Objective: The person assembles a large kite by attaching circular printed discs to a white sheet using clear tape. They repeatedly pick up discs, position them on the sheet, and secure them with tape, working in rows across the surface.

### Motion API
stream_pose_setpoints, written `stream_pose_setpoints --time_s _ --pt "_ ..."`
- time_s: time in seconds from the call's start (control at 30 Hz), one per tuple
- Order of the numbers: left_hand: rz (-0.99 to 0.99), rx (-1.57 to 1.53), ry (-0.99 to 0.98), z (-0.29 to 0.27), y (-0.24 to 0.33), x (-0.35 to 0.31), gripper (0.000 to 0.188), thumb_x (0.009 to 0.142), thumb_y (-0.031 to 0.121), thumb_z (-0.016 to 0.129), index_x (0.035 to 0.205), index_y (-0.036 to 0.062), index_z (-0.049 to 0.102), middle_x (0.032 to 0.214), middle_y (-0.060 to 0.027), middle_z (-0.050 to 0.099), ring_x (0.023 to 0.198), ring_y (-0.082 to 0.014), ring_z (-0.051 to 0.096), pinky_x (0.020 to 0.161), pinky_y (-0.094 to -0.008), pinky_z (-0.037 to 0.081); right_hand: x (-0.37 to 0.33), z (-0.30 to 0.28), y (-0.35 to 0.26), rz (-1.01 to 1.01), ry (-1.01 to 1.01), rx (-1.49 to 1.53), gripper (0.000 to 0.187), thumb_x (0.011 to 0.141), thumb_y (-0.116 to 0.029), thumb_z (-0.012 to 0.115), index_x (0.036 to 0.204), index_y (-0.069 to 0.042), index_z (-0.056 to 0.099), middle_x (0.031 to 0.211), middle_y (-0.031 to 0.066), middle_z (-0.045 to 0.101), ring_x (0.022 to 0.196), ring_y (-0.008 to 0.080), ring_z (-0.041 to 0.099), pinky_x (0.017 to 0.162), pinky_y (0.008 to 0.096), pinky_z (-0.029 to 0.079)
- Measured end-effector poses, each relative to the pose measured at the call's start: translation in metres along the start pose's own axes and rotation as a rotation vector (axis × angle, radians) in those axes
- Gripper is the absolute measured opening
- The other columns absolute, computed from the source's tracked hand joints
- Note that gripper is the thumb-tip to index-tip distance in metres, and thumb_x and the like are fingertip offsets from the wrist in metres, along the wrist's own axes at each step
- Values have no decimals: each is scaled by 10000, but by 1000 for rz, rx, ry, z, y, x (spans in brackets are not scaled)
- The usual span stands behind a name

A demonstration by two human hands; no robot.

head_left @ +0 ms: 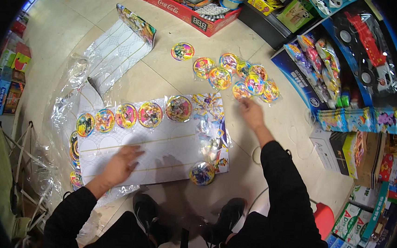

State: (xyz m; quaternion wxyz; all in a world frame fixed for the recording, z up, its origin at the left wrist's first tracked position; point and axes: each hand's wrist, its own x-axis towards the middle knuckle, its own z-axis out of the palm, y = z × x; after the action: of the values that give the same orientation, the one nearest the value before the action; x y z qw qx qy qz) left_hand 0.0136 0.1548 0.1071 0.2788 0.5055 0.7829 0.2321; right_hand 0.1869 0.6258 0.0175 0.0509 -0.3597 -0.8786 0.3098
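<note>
My left hand (120,164) lay flat, grip apart, on the white card (159,153) on the floor (66,25); a row of round discs (138,115) sat on the card just beyond it. My right hand (251,113) reached forward, fingers loosely apart and holding nothing, touching the near edge of a pile of bagged discs (239,76). One loose disc (202,173) lay between my hands, nearer me.

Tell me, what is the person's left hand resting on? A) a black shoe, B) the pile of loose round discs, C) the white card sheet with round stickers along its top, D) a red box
C: the left hand lies flat on the white card sheet, while the right hand reaches toward the pile of loose discs.
</note>
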Motion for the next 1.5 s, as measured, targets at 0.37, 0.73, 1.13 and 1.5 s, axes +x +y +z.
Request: stream_pose_setpoints --time_s 0.37,0.73,1.13,1.5 --pt "191 47 -372 173 70 50 767 814 339 681 1502 170 387 1483 -92 467 1439 -367 315 1073 -670 273 123 -22 57 48 117 -496 916 642 -333 855 1435 -106 456 1298 196 575 1206 375 554 1036 435 465" --pt "139 -322 -25 178 60 66 539 898 230 658 1394 96 495 1379 -115 542 1295 -313 494 1048 -483 398 74 -55 43 127 116 403 161 855 -210 720 971 -108 673 764 57 685 684 183 650 642 293 508" --pt "-671 -1162 411 148 20 101 290 954 143 644 1207 34 555 936 -56 688 761 -140 661 618 -267 515 -145 110 -87 697 -554 991 162 954 -149 651 1033 -16 603 930 94 692 785 195 716 601 283 571" --pt "-631 -752 496 176 -34 118 230 790 81 758 967 2 635 783 -92 689 674 -166 656 589 -324 524 -140 119 -81 517 -517 626 199 940 -166 578 881 4 665 785 104 721 578 149 683 414 251 484"
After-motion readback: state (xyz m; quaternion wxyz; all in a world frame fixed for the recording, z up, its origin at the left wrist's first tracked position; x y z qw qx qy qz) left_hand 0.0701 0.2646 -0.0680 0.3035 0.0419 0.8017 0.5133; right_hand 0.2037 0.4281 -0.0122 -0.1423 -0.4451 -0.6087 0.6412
